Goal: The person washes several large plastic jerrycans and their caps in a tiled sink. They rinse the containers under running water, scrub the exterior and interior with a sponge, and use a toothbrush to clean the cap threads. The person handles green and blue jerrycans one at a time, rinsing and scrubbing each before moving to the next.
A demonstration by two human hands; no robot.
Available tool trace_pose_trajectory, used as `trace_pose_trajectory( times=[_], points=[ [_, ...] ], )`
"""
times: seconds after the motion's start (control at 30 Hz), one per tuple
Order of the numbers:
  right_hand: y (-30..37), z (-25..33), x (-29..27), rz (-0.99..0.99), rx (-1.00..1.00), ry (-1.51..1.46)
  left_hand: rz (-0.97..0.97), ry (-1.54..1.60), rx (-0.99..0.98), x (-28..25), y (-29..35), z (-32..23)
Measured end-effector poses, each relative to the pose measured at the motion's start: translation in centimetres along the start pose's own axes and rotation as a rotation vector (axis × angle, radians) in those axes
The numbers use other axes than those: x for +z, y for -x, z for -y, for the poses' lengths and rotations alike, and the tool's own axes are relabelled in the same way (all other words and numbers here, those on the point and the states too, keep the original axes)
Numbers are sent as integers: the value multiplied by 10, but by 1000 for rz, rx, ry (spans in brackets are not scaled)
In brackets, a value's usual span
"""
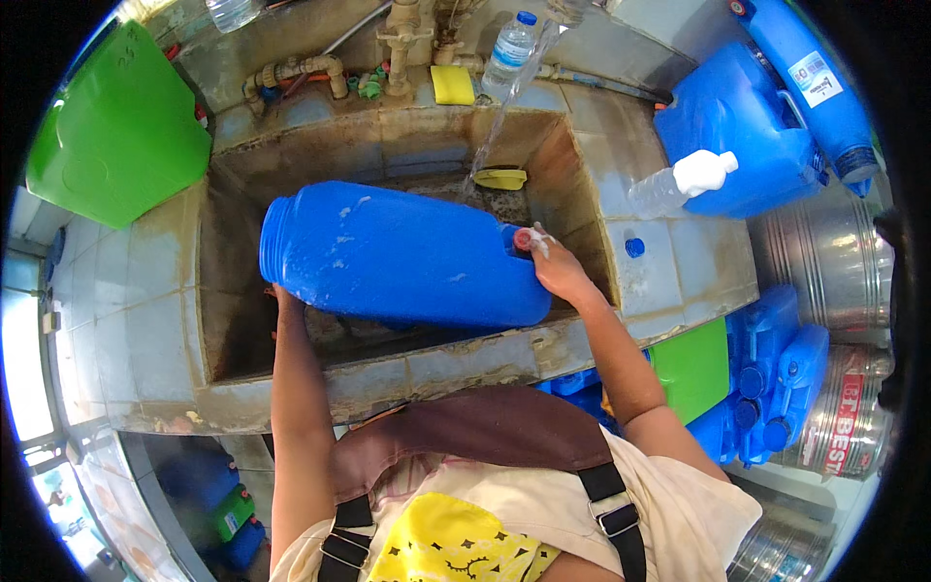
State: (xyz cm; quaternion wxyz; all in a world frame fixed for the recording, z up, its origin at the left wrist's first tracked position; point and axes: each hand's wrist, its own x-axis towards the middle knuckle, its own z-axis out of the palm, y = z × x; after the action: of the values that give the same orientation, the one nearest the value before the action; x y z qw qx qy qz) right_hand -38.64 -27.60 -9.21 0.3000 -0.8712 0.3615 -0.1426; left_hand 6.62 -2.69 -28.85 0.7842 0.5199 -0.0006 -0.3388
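Observation:
A large blue water container lies on its side over the tiled sink, its open threaded mouth toward the left. Streaks of suds mark its blue wall. My left hand supports it from beneath near the mouth, with most of the fingers hidden behind it. At the other end my right hand closes on the container beside a reddish fitting in a recess, with white suds on the fingers. Behind the container a stream of water falls into the sink. A yellow oblong piece rests inside near the stream.
A yellow sponge and a clear bottle stand on the back ledge by the pipes. To the right are a white-topped bottle, a blue cap and blue containers. A green container stands left.

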Motion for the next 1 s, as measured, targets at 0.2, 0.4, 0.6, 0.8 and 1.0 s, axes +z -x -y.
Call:
trace_pose_trajectory(
  times=[0.2,0.4,0.6,0.8,1.0],
  points=[
    [20,12,5,-19,338,-201,-6,-407,-128,20,36,-85],
    [17,34,38,-84,2,-278,-29,170,78,80,87,-91],
    [-12,39,37,-285,806,-1112,-59,171,138,85,68,-81],
    [-1,43,24,-81,113,-525,-79,174,150,80,67,-79],
    [-2,42,20,24,421,-849,-76,130,143,76,75,-77]
  ],
)
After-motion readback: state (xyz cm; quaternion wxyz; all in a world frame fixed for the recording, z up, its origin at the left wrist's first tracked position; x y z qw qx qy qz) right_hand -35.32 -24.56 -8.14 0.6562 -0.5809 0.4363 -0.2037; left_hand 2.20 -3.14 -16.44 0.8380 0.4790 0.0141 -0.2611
